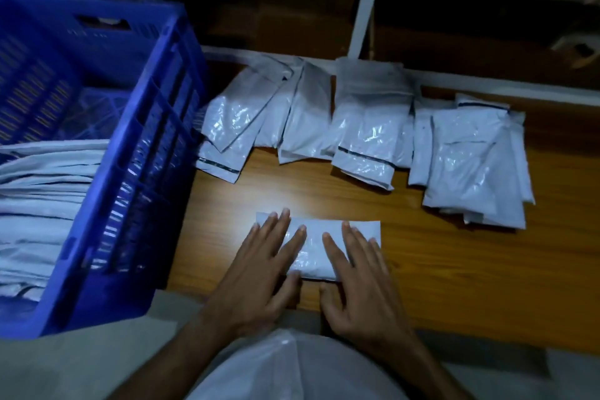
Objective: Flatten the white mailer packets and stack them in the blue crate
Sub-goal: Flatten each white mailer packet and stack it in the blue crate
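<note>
Nearest the camera, a pale plastic bag [292, 364] lies in the person's lap, between the forearms. Just beyond it, at the near edge of the wooden table [454, 269], one white mailer packet [311, 248] lies flat with its long side running left to right. The left hand [259, 279] rests palm down on the packet's left half and the right hand [357, 282] on its right half. The fingers of both are spread and pressed flat on the packet; neither hand is closed around anything, and the thumbs sit at the packet's near edge.

To the left stands the blue crate [136, 172], its slatted wall rising beside the table. Inside it a stack of white packets [42, 204] lies layered.

Farther across the table, a loose row of unflattened mailer packets [363, 140] sprawls from just beside the crate toward the right, overlapping one another, some showing a dark seal strip. Beyond them a white shelf frame [367, 10] stands in shadow.
</note>
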A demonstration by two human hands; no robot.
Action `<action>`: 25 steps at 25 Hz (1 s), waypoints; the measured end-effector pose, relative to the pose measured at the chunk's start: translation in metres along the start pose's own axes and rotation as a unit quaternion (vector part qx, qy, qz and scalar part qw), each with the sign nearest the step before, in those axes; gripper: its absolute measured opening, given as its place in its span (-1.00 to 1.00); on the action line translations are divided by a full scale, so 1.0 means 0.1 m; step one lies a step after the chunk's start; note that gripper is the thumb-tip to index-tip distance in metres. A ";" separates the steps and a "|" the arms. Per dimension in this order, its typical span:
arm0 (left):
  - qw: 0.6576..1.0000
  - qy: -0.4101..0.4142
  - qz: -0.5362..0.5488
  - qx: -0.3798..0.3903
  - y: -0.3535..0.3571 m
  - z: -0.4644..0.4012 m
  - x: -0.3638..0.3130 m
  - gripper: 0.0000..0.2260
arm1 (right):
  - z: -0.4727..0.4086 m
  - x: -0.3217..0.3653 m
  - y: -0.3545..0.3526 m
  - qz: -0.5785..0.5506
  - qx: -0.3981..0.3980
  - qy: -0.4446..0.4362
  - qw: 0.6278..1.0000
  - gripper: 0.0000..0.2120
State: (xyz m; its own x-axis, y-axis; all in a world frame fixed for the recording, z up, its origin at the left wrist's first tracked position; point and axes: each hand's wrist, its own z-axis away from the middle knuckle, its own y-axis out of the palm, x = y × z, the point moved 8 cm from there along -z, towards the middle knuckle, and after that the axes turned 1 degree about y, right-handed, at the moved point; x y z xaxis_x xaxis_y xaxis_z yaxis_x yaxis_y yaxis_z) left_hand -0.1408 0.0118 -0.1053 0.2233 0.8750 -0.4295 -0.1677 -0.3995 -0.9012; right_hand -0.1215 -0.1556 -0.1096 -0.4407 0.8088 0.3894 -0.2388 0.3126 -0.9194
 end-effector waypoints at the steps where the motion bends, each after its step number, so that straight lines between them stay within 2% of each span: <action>1: 1.000 -0.017 -0.017 -0.018 0.00 -0.09 0.01 -0.44 | -0.05 -0.01 -0.02 -0.007 -0.018 0.014 1.000 -0.27; 4: 0.997 -0.070 -0.040 -0.011 0.14 -0.31 0.09 -0.45 | -0.23 -0.09 0.03 0.012 -0.035 0.053 0.998 -0.31; 13: 0.994 -0.067 -0.084 -0.002 0.36 -0.22 0.09 -0.44 | -0.09 -0.11 0.29 0.050 -0.046 0.068 0.995 -0.30; 21: 0.993 -0.078 -0.089 -0.003 0.41 -0.28 0.11 -0.45 | -0.14 -0.10 0.27 0.060 -0.126 0.027 0.990 -0.38; 25: 0.994 -0.078 -0.081 -0.012 0.41 -0.36 0.14 -0.45 | -0.22 -0.14 0.29 0.063 -0.099 0.034 0.993 -0.36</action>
State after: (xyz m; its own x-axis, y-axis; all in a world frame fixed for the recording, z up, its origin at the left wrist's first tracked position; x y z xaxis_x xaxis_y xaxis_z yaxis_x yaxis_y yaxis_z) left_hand -0.1104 -0.0024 -0.1506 0.0938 0.9592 -0.2666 -0.1193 -0.2550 -0.9595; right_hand -0.1032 -0.1472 -0.1429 -0.3959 0.8768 0.2729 -0.0074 0.2941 -0.9557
